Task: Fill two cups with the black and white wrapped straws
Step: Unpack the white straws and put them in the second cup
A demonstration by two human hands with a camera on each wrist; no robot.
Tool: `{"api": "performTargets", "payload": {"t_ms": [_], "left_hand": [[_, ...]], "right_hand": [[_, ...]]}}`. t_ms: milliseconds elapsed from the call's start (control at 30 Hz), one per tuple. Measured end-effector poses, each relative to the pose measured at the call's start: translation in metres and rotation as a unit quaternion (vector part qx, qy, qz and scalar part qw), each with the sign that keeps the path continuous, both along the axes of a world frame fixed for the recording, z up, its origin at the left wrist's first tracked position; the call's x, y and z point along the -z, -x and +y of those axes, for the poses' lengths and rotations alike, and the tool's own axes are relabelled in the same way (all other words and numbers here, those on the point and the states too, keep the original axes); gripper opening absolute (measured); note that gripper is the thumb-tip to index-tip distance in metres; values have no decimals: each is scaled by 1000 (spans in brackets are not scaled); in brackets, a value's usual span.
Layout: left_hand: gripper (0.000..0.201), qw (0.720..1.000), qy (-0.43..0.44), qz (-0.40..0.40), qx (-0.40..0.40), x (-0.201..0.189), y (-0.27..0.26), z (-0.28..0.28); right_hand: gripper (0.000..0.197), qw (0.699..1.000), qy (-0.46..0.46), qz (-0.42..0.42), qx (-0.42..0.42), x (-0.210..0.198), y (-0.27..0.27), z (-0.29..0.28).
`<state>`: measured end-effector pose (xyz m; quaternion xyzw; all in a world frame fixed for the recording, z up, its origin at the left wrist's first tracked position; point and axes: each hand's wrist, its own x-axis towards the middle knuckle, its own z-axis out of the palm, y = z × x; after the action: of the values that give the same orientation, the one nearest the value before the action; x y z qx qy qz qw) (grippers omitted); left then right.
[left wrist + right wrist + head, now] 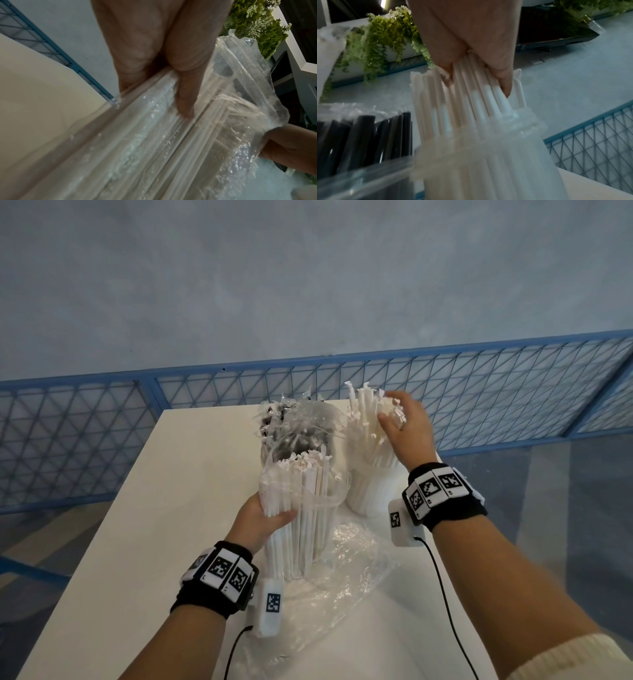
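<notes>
Each wrist wore a black band [214, 583] ringed with white black-patterned marker tiles [432, 487], a white camera box [269, 607], black cable [442, 587]; a cream knit sleeve [568, 659] showed.

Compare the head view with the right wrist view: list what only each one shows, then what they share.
Only the head view: the left hand gripping a bagged bundle of white straws, the crumpled clear plastic on the white table, and both wristbands.

Only the right wrist view: hanging green plants and a dark cabinet behind.

Both: the right hand gripping the tops of the white wrapped straws standing in a cup, the black straws in the clear cup beside it, and the blue mesh fence.
</notes>
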<state>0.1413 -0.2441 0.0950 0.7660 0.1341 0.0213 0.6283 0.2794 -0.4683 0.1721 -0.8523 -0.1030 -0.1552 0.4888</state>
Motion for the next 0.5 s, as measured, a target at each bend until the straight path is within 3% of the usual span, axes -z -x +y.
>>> {"api": "performTargets", "payload": {"t_ms": [133, 267, 367, 433, 500], "left_hand": [[35, 1000, -5, 3, -2, -1, 0, -1], [34, 1000, -5, 1, -4, -1, 0, 0], [44, 1000, 13, 0, 0, -1, -1, -1], [52, 1000, 18, -3, -1, -1, -1, -1], [55, 1000, 22, -6, 1, -2, 0, -1]], "right_hand": [[12, 1000, -5, 5, 10, 0, 0, 0], [21, 999, -13, -21, 29, -9, 3, 1], [39, 994, 9, -95, 57, -15, 14, 5], [36, 982, -54, -165, 74, -20, 37, 13], [24, 973, -106, -202, 24, -17, 66, 24]]}}
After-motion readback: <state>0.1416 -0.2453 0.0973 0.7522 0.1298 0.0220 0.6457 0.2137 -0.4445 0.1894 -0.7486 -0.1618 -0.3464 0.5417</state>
